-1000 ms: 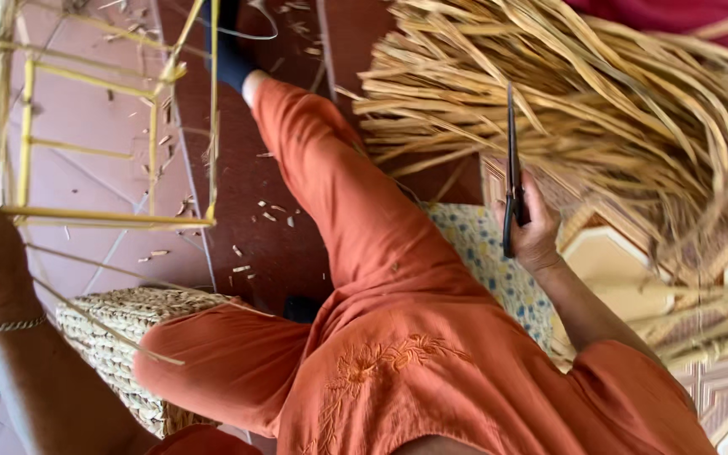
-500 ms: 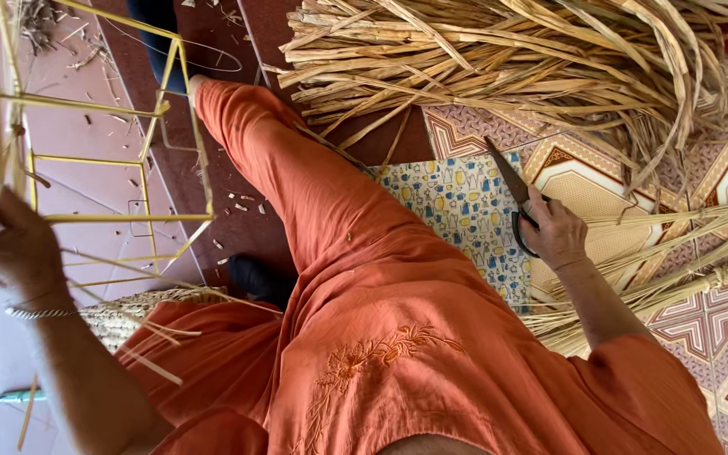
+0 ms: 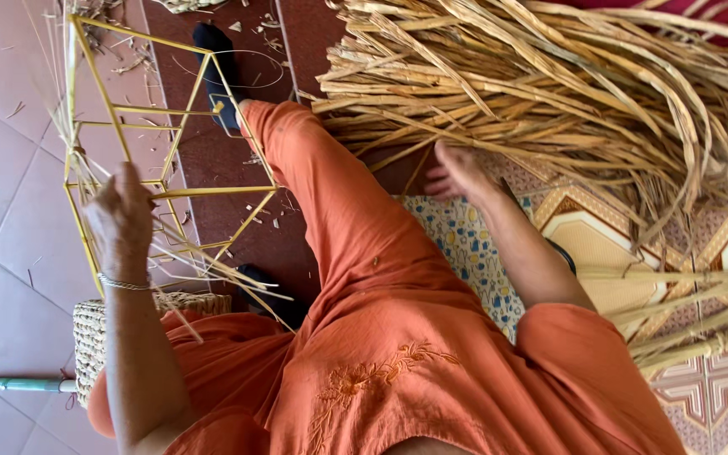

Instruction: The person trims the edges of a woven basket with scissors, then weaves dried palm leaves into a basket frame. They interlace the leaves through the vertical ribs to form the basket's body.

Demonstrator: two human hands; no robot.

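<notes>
Left hand (image 3: 120, 217) grip closed around yellow wire-frame cage (image 3: 162, 160), dry straw strands trailing below; right hand (image 3: 457, 173) grip loose, fingers spread, touching pale dried reed pile (image 3: 549, 84) just beyond. Strand-picking step; next calls for singling one reed.

R hand (image 3: 457, 173) dropped blade, reaches straw (image 3: 549, 93)

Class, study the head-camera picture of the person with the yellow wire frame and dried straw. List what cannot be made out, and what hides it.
- Right hand, head view: fingertips buried in the dried straw pile; any grip is hidden.
- Left hand: seen from behind at the yellow wire frame; which part it grips is unclear.
- Green handle: its end is hidden behind the woven seat.
</notes>
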